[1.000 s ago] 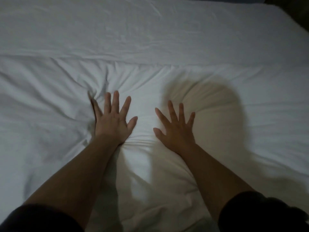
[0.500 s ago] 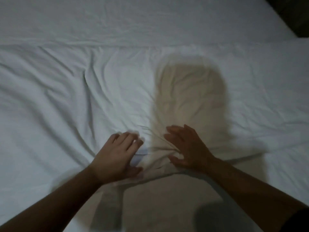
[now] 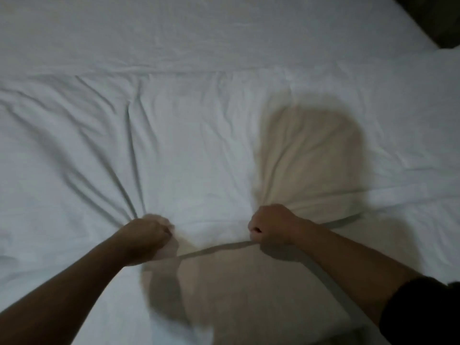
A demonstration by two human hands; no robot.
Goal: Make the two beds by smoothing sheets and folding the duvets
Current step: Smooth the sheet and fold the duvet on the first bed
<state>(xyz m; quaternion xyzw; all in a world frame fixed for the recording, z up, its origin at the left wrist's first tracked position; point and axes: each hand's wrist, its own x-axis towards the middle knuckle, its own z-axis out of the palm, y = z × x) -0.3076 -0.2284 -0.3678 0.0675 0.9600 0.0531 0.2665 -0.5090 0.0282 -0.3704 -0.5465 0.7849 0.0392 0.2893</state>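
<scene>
A white duvet (image 3: 199, 150) lies across the bed, wrinkled, with creases fanning out from both fists. My left hand (image 3: 146, 239) grips a bunch of its near edge, fingers curled tight and slightly blurred. My right hand (image 3: 270, 225) grips the same edge a little to the right, so the hem stretches taut between the two fists. Beyond the duvet's far fold the flat white sheet (image 3: 224, 33) covers the mattress. A shadow of my head falls on the duvet to the right of centre.
The bed's far right corner ends at a dark area (image 3: 438, 18) in the top right. More white bedding (image 3: 236, 295) lies in shadow below the lifted edge, near my body.
Both hands went from pressing flat with spread fingers on the duvet to sliding back toward me and closing into fists on its near edge, which is now pulled up and taut.
</scene>
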